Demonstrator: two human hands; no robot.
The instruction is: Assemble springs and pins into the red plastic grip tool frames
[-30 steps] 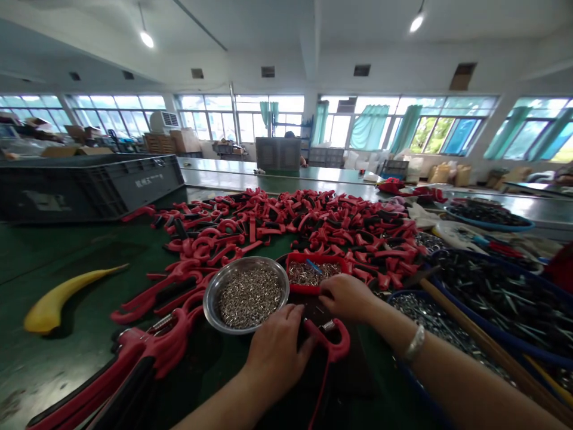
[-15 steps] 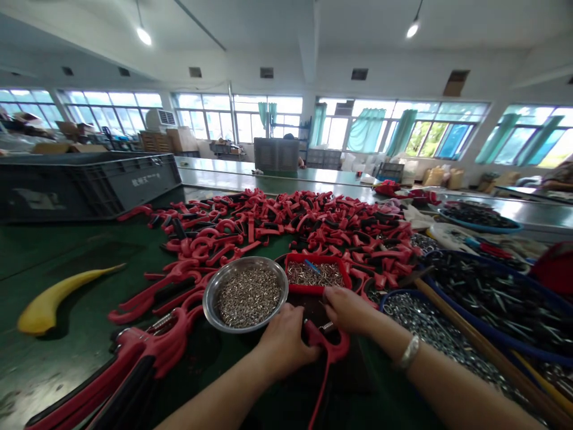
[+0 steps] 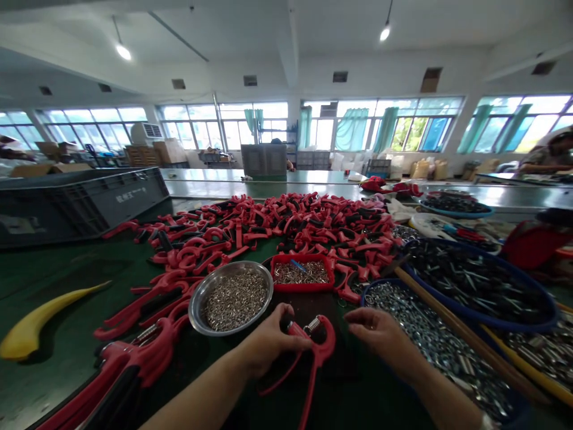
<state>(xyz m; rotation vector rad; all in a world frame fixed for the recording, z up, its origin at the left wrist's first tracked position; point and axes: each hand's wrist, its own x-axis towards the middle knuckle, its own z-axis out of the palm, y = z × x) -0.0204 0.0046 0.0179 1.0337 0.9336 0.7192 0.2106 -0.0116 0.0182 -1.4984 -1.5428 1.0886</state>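
My left hand grips a red plier-like tool by its upper end, thumb across it. A coil spring sits between the tool's two parts, and its long red arms point down toward me. To the right, my right hand is apart from the tool, thumb and fingers parted, beside a blue basin of small shiny metal parts. Ahead of my left hand stand a steel bowl of small metal pins and a red tray of rivet-like pieces with a blue stick in it.
A large heap of red handle parts covers the bench behind the tray. At left are a grey crate and a banana. A wooden-handled hammer lies over basins at right, near black parts. A person sits far right.
My right hand has come away from the tool's spring and moved right toward the blue basin. My left hand still holds the tool, now tilted differently. The view has turned slightly right.
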